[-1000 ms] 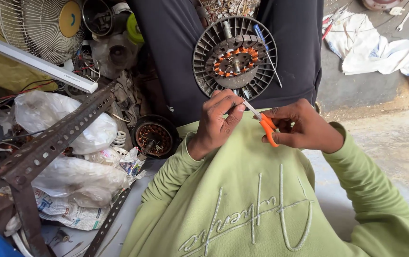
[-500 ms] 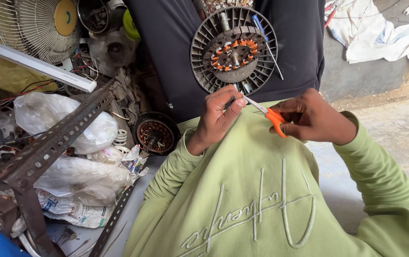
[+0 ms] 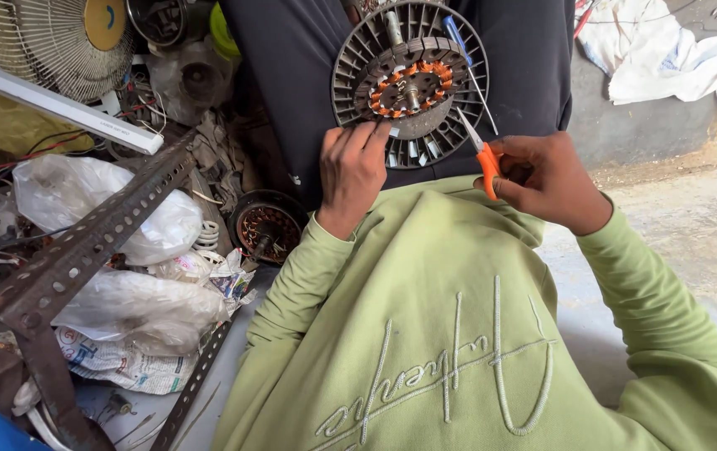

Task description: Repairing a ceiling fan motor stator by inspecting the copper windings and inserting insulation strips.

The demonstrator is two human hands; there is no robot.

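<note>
Your left hand (image 3: pixel 352 171) rests its fingertips against the lower rim of the round fan motor (image 3: pixel 409 82), a grey finned disc with copper windings at its hub, lying on your dark-trousered lap just above the hem of your green sweatshirt (image 3: pixel 450 334). That grip is loose: the fingers are curled and press the disc's edge from below, closed round nothing.

Your right hand (image 3: pixel 546 179) is closed on the orange handles of a pair of scissors (image 3: pixel 477 146). The blades look nearly together, though how far apart they stand is hard to tell. The scissors' long axis runs from your right hand up and to the left, the tip reaching the motor's lower right rim, so the motor lies up and left of the right grip and straight above the left one. The left hand is the nearer, already touching.

A blue-handled screwdriver (image 3: pixel 467 63) lies slantwise across the right side of the disc, close to the scissor blades. To your left the room is crowded: a second motor stator (image 3: pixel 268 227), plastic bags (image 3: pixel 112 209), a slotted metal angle bar (image 3: pixel 91 242) and a fan guard (image 3: pixel 49 42). To your right the concrete floor (image 3: pixel 692 234) offers more room.
</note>
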